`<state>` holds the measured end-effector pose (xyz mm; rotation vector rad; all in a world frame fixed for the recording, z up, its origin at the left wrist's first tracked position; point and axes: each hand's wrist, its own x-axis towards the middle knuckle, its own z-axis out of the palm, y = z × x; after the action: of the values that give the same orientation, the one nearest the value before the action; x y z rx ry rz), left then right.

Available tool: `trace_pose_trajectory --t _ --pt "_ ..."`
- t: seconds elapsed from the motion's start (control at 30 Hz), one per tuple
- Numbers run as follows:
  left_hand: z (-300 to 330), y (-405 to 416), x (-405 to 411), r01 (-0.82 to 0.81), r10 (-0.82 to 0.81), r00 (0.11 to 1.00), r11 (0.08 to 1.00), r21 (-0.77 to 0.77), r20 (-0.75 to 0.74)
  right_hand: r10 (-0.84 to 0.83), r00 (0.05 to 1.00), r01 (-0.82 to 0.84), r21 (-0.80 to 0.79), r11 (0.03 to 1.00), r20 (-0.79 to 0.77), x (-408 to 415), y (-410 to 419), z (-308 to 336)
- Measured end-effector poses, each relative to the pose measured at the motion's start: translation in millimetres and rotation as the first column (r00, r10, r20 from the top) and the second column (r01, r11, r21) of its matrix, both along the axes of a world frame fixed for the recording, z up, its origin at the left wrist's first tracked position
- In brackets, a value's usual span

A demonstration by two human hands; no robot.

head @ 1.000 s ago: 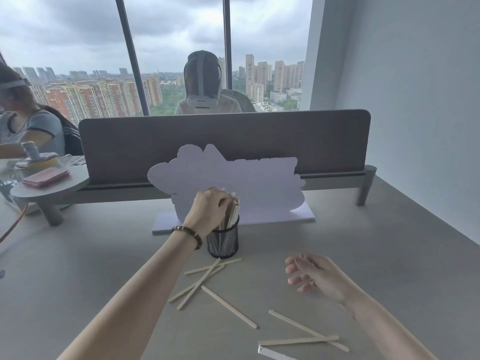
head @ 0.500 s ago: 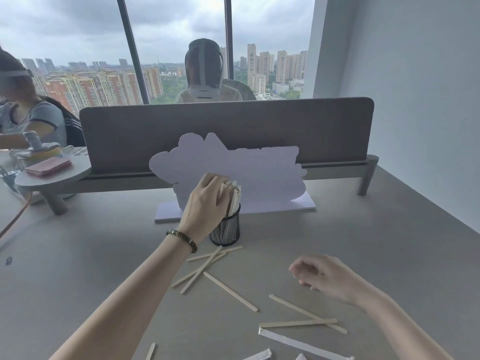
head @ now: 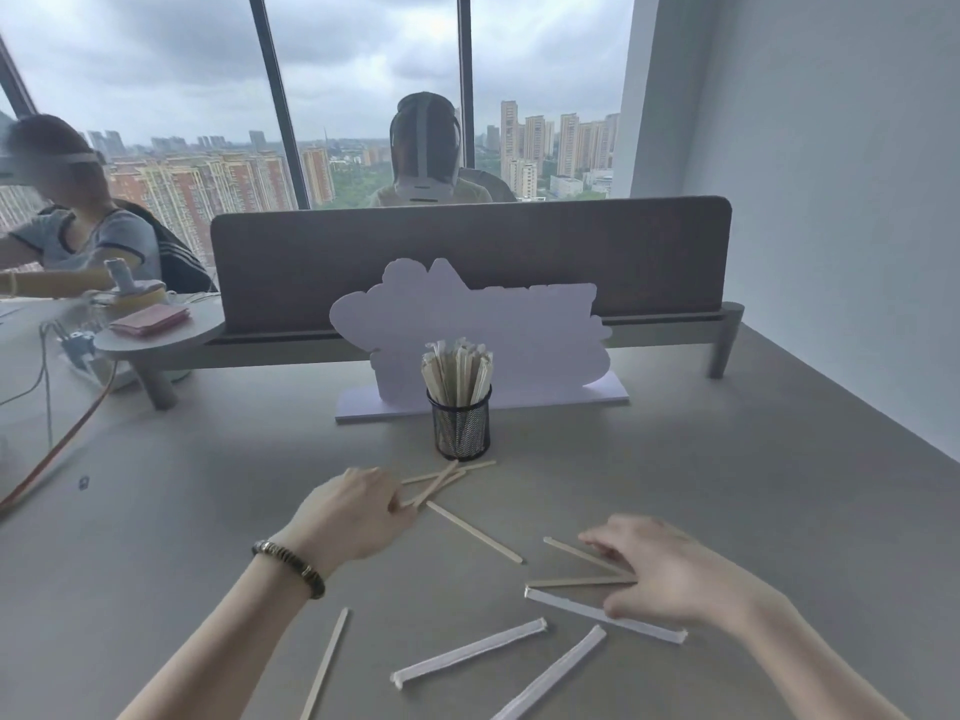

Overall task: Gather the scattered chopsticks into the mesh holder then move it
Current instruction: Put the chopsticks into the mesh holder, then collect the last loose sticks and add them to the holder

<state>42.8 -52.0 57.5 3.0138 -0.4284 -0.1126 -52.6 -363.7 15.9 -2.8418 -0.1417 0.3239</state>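
The black mesh holder [head: 460,431] stands upright mid-table, packed with several chopsticks [head: 457,368]. Just in front of it lies a crossed pile of bare wooden chopsticks [head: 439,478]. My left hand [head: 356,514] rests on the table with its fingertips on the near ends of that pile; the grip itself is hidden. Another chopstick [head: 475,532] lies between my hands. My right hand [head: 670,576] lies with fingers spread over two chopsticks [head: 574,566] at the right. Paper-wrapped chopsticks [head: 467,652] and a bare one [head: 324,662] lie near the front.
A white cut-out sign [head: 498,335] on a flat base stands right behind the holder, with a grey desk divider [head: 623,252] behind it. A small round shelf [head: 161,337] with a pink item sits left. Two people sit beyond the divider. A wall is at the right.
My left hand has left the top of the holder and dropped to the crossed pile. My right hand has moved down onto the two chopsticks at the right. The view has tilted down.
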Motion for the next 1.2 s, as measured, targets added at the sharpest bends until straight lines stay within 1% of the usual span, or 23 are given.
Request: trace_pose_trajectory --t 0.03,0.1,0.17,0.23,0.3,0.4,0.47,0.57,0.63,0.7,0.97,1.07,1.13,1.2 --pt "1.5 9.7 -8.7 0.005 0.0 0.996 0.998 0.063 -0.086 -0.018 0.999 0.019 -0.014 1.0 0.045 -3.8 3.4 -1.0" --pt "2.9 26.1 -24.3 0.025 0.007 0.97 0.991 0.129 -0.242 -0.062 0.99 0.065 -0.02 0.998 0.13 -9.0 7.3 -3.1" --pt "4.5 35.8 -40.1 0.029 0.027 0.956 0.982 0.184 -0.294 -0.08 0.977 0.086 -0.022 0.996 0.195 -13.1 11.0 -4.1" --pt "8.3 40.8 -56.8 0.011 0.059 0.952 0.974 0.225 -0.302 -0.066 0.968 0.08 -0.049 0.996 0.241 -16.7 14.7 -5.6" --pt "12.4 44.7 -73.9 -0.015 0.095 0.939 0.972 0.236 -0.33 -0.027 0.975 0.044 -0.074 0.996 0.222 -21.1 17.7 -4.2" --pt "14.3 51.8 -99.1 -0.027 0.125 0.91 0.969 0.247 -0.395 0.039 0.989 -0.023 -0.116 0.993 0.141 -26.8 18.6 -3.7" --pt "11.5 54.4 -114.5 -0.025 0.138 0.897 0.964 0.263 -0.421 0.046 0.989 -0.032 -0.095 0.995 0.144 -29.1 17.9 -4.5" --pt "3.7 55.7 -129.3 0.004 0.111 0.891 0.967 0.253 -0.441 0.018 0.988 -0.011 -0.048 0.999 0.152 -31.9 20.0 -5.3" --pt "-1.2 56.7 -134.2 0.001 0.107 0.884 0.973 0.231 -0.455 -0.001 0.989 0.006 -0.04 0.999 0.146 -33.6 22.6 -6.0" --pt "-6.4 60.2 -135.5 -0.004 0.117 0.885 0.969 0.246 -0.45 -0.019 0.99 0.024 -0.036 0.999 0.138 -33.9 23.2 -7.9" --pt "-16.8 77.3 -140.7 -0.019 0.091 0.896 0.986 0.167 -0.436 0.007 0.99 0.008 -0.102 0.995 0.143 -36.0 27.6 -14.0" --pt "-21.1 80.0 -143.5 -0.042 0.105 0.911 0.986 0.163 -0.4 -0.025 0.986 0.04 -0.091 0.995 0.164 -37.3 30.3 -13.3" --pt "-26.0 80.5 -145.0 -0.058 0.12 0.93 0.981 0.184 -0.349 -0.066 0.98 0.078 -0.058 0.995 0.189 -38.8 32.1 -11.6" --pt "-31.2 80.7 -146.4 -0.067 0.124 0.945 0.979 0.193 -0.302 -0.062 0.975 0.069 -0.023 0.997 0.214 -41.4 35.2 -8.6"
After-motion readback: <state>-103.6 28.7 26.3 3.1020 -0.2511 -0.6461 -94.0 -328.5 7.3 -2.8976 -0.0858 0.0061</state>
